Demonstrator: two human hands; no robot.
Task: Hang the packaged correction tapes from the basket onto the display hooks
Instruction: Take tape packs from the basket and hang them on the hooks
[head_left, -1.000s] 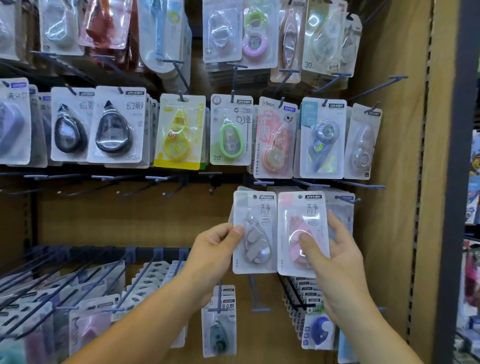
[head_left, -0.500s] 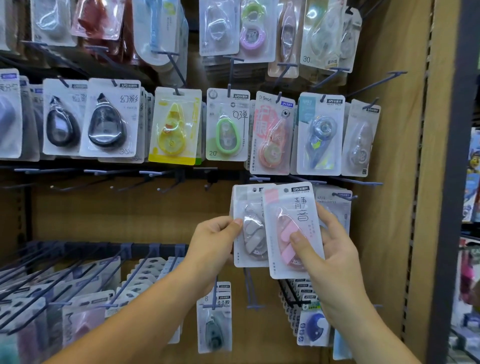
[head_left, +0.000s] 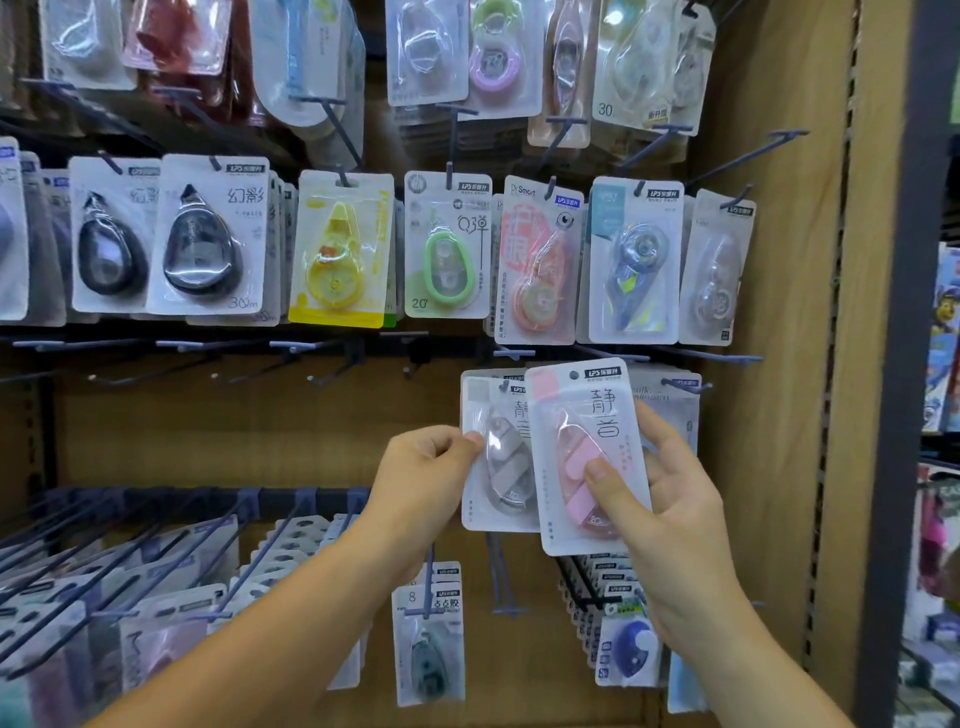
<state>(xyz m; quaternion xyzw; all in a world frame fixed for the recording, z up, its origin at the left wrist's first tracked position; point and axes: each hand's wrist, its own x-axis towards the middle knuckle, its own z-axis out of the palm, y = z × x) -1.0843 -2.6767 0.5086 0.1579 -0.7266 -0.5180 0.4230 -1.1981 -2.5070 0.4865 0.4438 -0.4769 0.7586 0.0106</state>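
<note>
here the pink package (head_left: 587, 457) of correction tape sits in the right hand (head_left: 670, 499), in front of the display's middle row and just below the upper hanging row. the thumb (head_left: 605, 480) lies across the front of the clear blister, over the pink tape body. the fingers (head_left: 657, 431) curl round the right edge and back of the card, so the hand grips it. the card is tilted, its top leaning to the left, and its left side overlaps the right part of the grey package (head_left: 496, 457) beside it. whether a hook passes through the round hole at its top i cannot tell.

the left hand (head_left: 421, 483) pinches the grey package at its left edge, thumb tip on the front near the blister and the other fingers tucked behind the card. this package hangs upright, and a dark bit of hook (head_left: 503, 385) shows at its top. behind the pink one, pale cards (head_left: 675, 395) hang on the next hook to the right.

both forearms rise from the bottom of the view, the left from the lower left and the right from the lower right. above the hands hang a green tape pack (head_left: 447, 249) and a yellow tape pack (head_left: 340, 249). bare hooks (head_left: 208, 345) jut out to the left.
</note>
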